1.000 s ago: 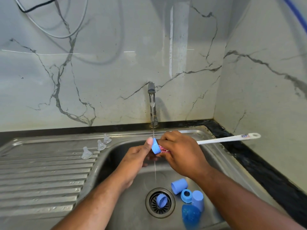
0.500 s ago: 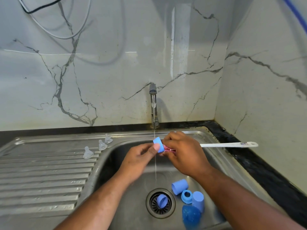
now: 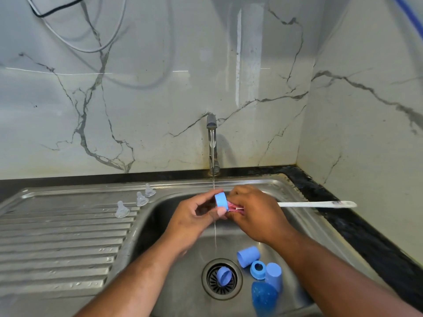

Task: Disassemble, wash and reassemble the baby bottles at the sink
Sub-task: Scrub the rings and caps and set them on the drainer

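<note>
At frame centre our left hand (image 3: 196,216) pinches a blue plastic bottle ring (image 3: 221,200) under the thin tap stream (image 3: 214,227); our right hand (image 3: 254,211) grips a white-handled brush (image 3: 315,204).

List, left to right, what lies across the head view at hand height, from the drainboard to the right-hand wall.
Steel drainboard with three clear silicone teats → left hand → round blue plastic cap it grips → right hand → long white plastic brush handle it holds.

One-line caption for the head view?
Left hand holds blue bottle part under running tap; right hand applies brush.
</note>
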`<action>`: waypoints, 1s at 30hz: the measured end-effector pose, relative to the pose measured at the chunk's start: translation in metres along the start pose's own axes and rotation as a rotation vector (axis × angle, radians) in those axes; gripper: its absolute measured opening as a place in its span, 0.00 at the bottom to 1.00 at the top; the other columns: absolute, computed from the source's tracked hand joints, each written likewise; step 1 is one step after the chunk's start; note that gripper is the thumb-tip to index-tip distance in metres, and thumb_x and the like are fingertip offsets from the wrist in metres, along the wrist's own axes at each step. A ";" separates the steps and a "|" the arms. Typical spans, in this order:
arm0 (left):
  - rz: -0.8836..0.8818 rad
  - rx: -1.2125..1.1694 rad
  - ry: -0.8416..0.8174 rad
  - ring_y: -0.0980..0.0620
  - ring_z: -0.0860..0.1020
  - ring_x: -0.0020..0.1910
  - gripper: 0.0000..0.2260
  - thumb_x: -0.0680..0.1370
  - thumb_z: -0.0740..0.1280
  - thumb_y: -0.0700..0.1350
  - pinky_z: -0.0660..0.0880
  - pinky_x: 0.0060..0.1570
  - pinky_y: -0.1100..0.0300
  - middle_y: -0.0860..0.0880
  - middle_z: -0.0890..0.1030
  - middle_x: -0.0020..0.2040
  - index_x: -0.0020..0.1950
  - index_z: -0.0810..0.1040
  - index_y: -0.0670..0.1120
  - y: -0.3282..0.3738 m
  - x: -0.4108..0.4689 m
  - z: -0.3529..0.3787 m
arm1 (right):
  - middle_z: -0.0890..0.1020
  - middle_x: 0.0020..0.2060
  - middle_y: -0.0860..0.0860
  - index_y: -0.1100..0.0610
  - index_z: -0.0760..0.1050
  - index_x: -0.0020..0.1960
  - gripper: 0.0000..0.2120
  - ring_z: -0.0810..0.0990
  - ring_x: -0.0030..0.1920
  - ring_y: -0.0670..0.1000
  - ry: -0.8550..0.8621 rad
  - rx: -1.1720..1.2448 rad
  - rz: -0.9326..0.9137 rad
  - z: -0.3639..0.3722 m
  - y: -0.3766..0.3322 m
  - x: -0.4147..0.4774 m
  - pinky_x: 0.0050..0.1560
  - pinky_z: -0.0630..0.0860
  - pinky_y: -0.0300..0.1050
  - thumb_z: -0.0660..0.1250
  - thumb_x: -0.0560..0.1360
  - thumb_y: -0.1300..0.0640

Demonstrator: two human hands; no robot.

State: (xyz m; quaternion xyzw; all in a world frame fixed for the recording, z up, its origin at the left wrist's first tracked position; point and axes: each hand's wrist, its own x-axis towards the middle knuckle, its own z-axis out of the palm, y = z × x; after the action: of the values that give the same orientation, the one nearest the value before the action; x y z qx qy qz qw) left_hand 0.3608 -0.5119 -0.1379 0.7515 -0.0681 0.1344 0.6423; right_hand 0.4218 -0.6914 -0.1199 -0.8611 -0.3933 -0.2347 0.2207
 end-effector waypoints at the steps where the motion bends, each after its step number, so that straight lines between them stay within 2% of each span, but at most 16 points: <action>1: -0.077 -0.073 -0.001 0.53 0.84 0.54 0.19 0.75 0.72 0.50 0.79 0.54 0.59 0.48 0.87 0.54 0.65 0.81 0.47 0.000 0.000 0.001 | 0.79 0.47 0.43 0.48 0.83 0.55 0.10 0.75 0.49 0.48 0.010 -0.027 -0.019 0.001 -0.001 -0.001 0.40 0.66 0.43 0.73 0.74 0.51; 4: -0.143 -0.150 -0.005 0.50 0.83 0.49 0.19 0.75 0.69 0.55 0.79 0.51 0.54 0.43 0.87 0.51 0.59 0.84 0.44 -0.002 0.001 0.001 | 0.80 0.46 0.44 0.49 0.83 0.53 0.09 0.76 0.48 0.49 0.006 -0.053 -0.055 0.003 -0.003 -0.001 0.39 0.70 0.45 0.72 0.73 0.52; 8: -0.031 -0.124 0.085 0.49 0.85 0.52 0.13 0.77 0.71 0.43 0.81 0.52 0.57 0.43 0.86 0.53 0.62 0.82 0.44 -0.001 0.003 -0.001 | 0.74 0.45 0.41 0.45 0.81 0.57 0.11 0.74 0.48 0.46 -0.067 0.121 0.022 0.001 -0.002 0.002 0.42 0.69 0.44 0.71 0.76 0.44; 11: -0.026 -0.092 0.132 0.49 0.84 0.56 0.19 0.76 0.75 0.38 0.81 0.53 0.57 0.46 0.86 0.57 0.66 0.81 0.47 -0.006 0.006 -0.006 | 0.73 0.47 0.40 0.45 0.79 0.59 0.12 0.74 0.50 0.45 -0.016 0.074 0.038 -0.002 0.006 0.002 0.43 0.69 0.44 0.67 0.79 0.42; 14: 0.002 0.060 0.129 0.50 0.84 0.55 0.19 0.72 0.79 0.39 0.80 0.57 0.57 0.49 0.87 0.53 0.61 0.83 0.49 -0.010 0.005 -0.008 | 0.74 0.51 0.39 0.43 0.79 0.61 0.13 0.74 0.52 0.43 0.116 0.114 0.054 -0.010 0.005 0.002 0.46 0.72 0.41 0.63 0.80 0.42; 16: -0.004 0.106 0.127 0.52 0.85 0.53 0.20 0.69 0.81 0.40 0.80 0.56 0.57 0.51 0.87 0.51 0.60 0.83 0.49 -0.008 0.004 -0.005 | 0.74 0.53 0.40 0.44 0.79 0.63 0.14 0.74 0.55 0.42 0.079 0.173 -0.025 -0.014 -0.006 0.002 0.50 0.73 0.40 0.62 0.80 0.45; 19: 0.052 0.170 0.120 0.56 0.85 0.50 0.21 0.67 0.80 0.40 0.80 0.53 0.59 0.53 0.87 0.49 0.59 0.84 0.51 -0.005 0.003 -0.002 | 0.75 0.55 0.42 0.44 0.80 0.63 0.14 0.73 0.56 0.44 -0.024 0.118 -0.225 -0.007 -0.011 0.000 0.51 0.72 0.40 0.64 0.80 0.48; 20: 0.065 0.184 0.109 0.56 0.85 0.49 0.21 0.67 0.80 0.39 0.80 0.52 0.59 0.54 0.87 0.49 0.58 0.84 0.51 -0.005 0.003 -0.002 | 0.75 0.54 0.43 0.44 0.81 0.63 0.13 0.73 0.55 0.45 -0.007 0.101 -0.214 -0.003 -0.007 0.000 0.50 0.73 0.41 0.65 0.80 0.50; 23: 0.040 0.193 0.095 0.53 0.85 0.47 0.19 0.68 0.82 0.40 0.82 0.54 0.54 0.53 0.87 0.47 0.57 0.85 0.51 -0.004 0.003 -0.001 | 0.73 0.54 0.42 0.45 0.81 0.63 0.13 0.72 0.54 0.44 0.134 0.072 0.013 0.000 0.005 0.002 0.46 0.74 0.42 0.67 0.80 0.53; 24: 0.032 0.198 0.099 0.52 0.85 0.47 0.19 0.68 0.82 0.40 0.82 0.56 0.52 0.52 0.87 0.46 0.57 0.85 0.51 -0.004 0.003 -0.001 | 0.73 0.54 0.41 0.44 0.81 0.63 0.13 0.73 0.54 0.44 0.138 0.073 0.022 0.000 0.004 0.002 0.46 0.73 0.40 0.67 0.80 0.53; 28: 0.047 0.211 0.082 0.52 0.85 0.50 0.19 0.67 0.79 0.44 0.81 0.57 0.46 0.52 0.87 0.48 0.57 0.85 0.52 -0.004 0.001 -0.004 | 0.76 0.54 0.40 0.42 0.82 0.62 0.12 0.74 0.56 0.44 -0.023 0.212 -0.229 0.005 -0.002 0.001 0.51 0.74 0.42 0.67 0.80 0.51; 30: 0.046 0.219 0.057 0.51 0.86 0.49 0.18 0.67 0.81 0.45 0.81 0.56 0.45 0.52 0.87 0.47 0.56 0.85 0.52 -0.003 0.001 -0.001 | 0.76 0.54 0.39 0.43 0.82 0.62 0.13 0.73 0.56 0.44 0.052 0.171 -0.133 0.006 0.003 0.003 0.50 0.77 0.47 0.69 0.79 0.54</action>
State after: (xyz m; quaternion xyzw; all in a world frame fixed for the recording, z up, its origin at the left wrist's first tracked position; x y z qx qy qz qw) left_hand 0.3619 -0.5102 -0.1399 0.8113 -0.0520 0.1771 0.5547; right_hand 0.4269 -0.6881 -0.1235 -0.8047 -0.4624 -0.2366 0.2874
